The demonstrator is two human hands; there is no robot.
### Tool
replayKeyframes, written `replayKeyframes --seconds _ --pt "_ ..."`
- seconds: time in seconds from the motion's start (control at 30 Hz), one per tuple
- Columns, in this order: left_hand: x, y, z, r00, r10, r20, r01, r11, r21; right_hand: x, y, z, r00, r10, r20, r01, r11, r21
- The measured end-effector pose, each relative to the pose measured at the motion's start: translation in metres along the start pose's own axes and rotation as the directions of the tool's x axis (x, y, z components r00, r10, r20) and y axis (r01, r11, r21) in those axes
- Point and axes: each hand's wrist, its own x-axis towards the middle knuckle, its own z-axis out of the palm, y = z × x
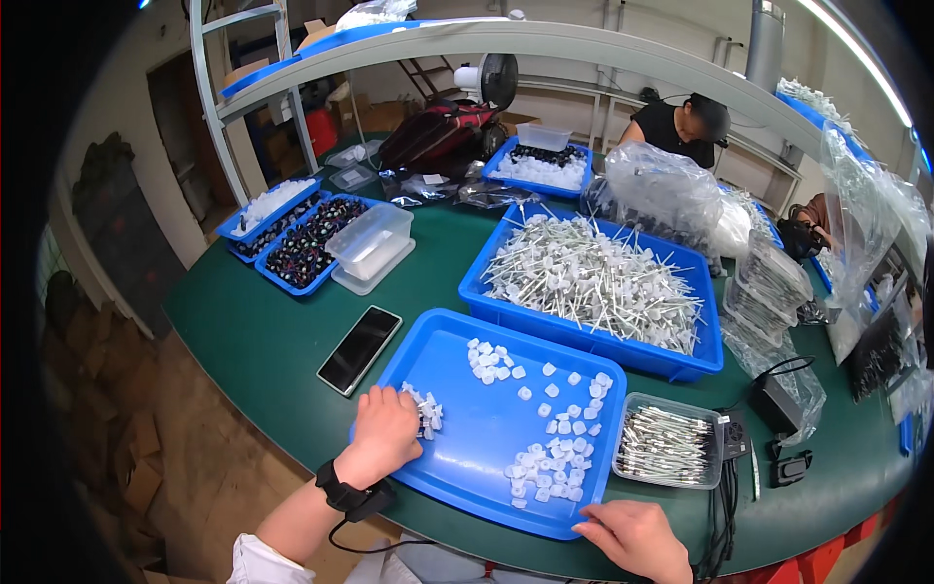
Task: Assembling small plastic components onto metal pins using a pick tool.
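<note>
Right hand point(634, 538) bends loosely, left hand point(385, 430) curls over white pieces point(430, 413).

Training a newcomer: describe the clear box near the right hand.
On the green table, find the shallow blue tray. The clear box sits just right of it; its sticks lie mostly aligned, unlike the jumbled heap in the deeper blue bin.

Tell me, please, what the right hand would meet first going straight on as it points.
The right hand would probably meet the nearest blue tray first, at its near right corner; contact is unclear.
</note>
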Motion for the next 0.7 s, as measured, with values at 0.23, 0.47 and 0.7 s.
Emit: replayKeyframes --seconds 0.23,0.47,0.7 --pt "0.012 -0.011 0.024 0.971 0.192 -0.144 -0.180 0.979 0.095 -0.005 -0.001 -0.004 0.995 -0.014 0.096 0.015 1.000 -0.005" --pt "0.019 -0.003 0.026 0.960 0.190 -0.205 -0.188 0.982 0.029 -0.011 0.001 -0.008 0.998 0.027 0.065 -0.025 0.999 -0.043" --pt "0.036 -0.018 -0.009 0.976 0.032 -0.216 -0.163 0.764 -0.624 -0.008 0.001 -0.018 0.998 0.047 -0.033 -0.047 0.999 0.003"
